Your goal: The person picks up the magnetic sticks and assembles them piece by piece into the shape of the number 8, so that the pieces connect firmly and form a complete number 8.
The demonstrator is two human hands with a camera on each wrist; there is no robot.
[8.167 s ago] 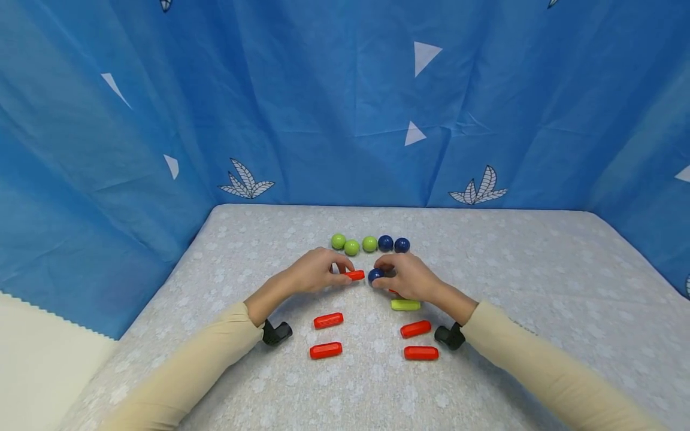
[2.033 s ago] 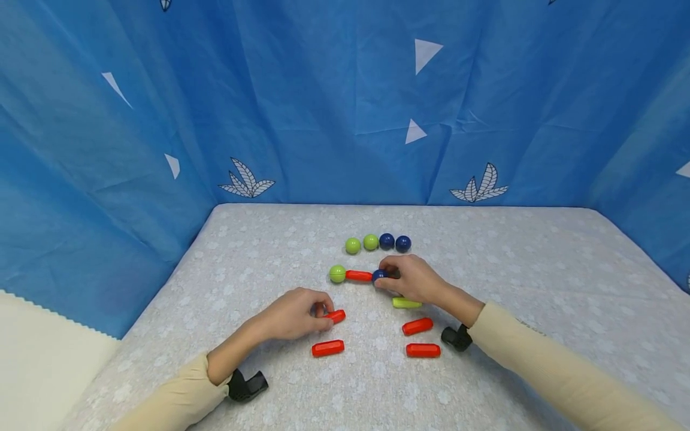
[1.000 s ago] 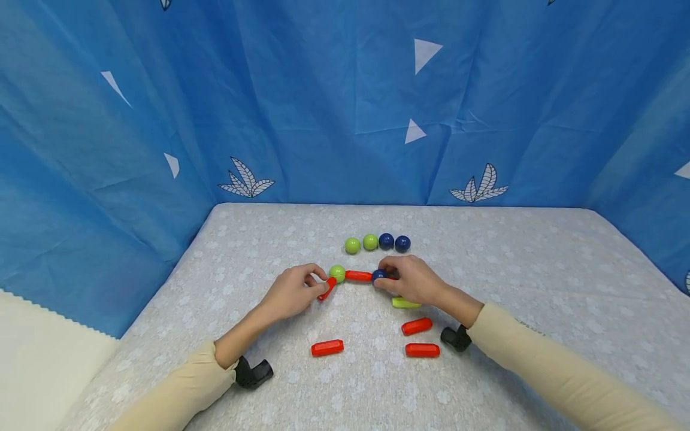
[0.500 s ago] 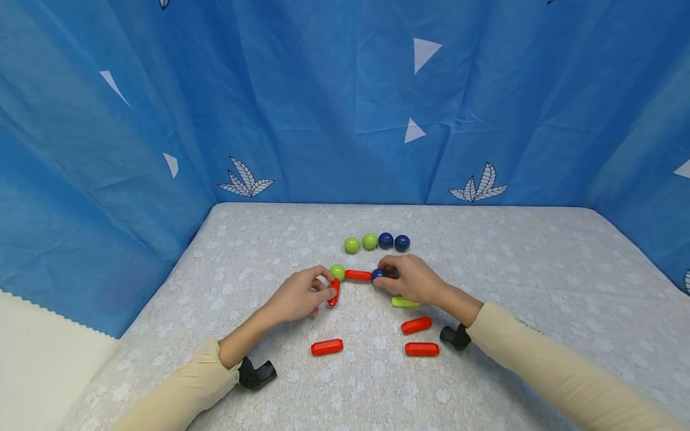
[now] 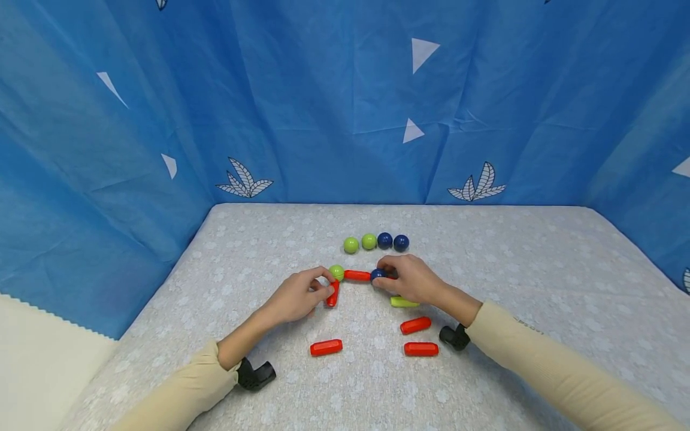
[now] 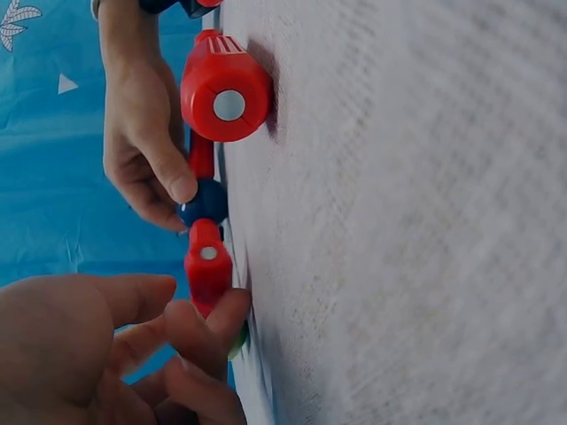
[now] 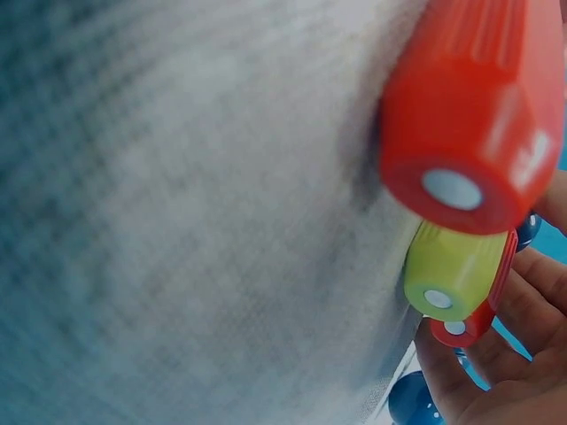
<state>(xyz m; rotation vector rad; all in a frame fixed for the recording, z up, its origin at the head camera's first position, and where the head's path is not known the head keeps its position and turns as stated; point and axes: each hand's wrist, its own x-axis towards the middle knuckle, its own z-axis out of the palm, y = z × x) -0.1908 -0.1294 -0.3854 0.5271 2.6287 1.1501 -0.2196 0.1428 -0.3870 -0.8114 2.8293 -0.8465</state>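
Note:
My left hand (image 5: 299,293) is beside a red magnetic rod (image 5: 333,294), which extends toward me from a green ball (image 5: 336,272). In the left wrist view the thumb tip stands slightly apart from this rod. Another red rod (image 5: 357,275) joins the green ball to a dark blue ball (image 5: 378,275). That blue ball is pinched between thumb and fingers of my right hand (image 5: 412,278). A further red rod (image 6: 202,157) runs from the blue ball's other side, mostly behind the right hand in the head view.
A yellow-green rod (image 5: 403,301) lies below the right hand. Loose red rods lie nearer: one on the left (image 5: 326,347), two on the right (image 5: 421,349). Behind stand green balls (image 5: 351,245) and blue balls (image 5: 385,240). Pale patterned cloth (image 5: 485,251) covers the table; a blue curtain (image 5: 345,108) hangs behind.
The green ball left the back row and joined the red rod and blue ball. My left hand brought another red rod up to it and swung it toward me. The right hand stays on the blue ball.

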